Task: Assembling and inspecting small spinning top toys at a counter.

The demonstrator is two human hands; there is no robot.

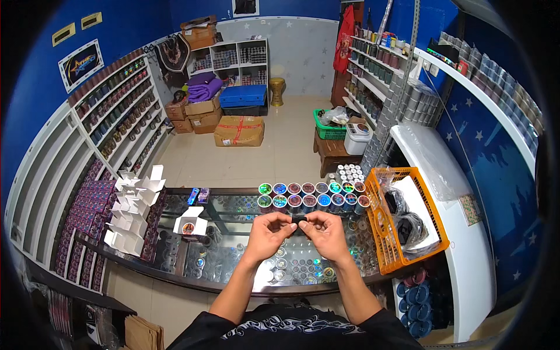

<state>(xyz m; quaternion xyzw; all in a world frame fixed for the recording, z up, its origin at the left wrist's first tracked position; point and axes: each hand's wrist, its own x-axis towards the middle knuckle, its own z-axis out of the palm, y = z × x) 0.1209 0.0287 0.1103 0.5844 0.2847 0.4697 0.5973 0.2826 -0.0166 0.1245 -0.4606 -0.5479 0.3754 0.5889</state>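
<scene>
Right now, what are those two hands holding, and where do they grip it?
A small black object, pinched between the fingertips of the left hand and right hand, one at each end. What it is cannot be told.

Small white open boxes (133, 204) left on the counter; brown taped carton (239, 130) on the far floor.

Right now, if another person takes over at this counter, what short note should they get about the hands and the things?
Left hand and right hand: both pinch one small black piece between the fingertips, above the glass counter.
Round tins with shiny lids stand in two rows just behind the hands.
Orange basket with black items sits to the right.
One open white box and a stack of folded ones are on the left.
Done or left: cannot tell.
</scene>
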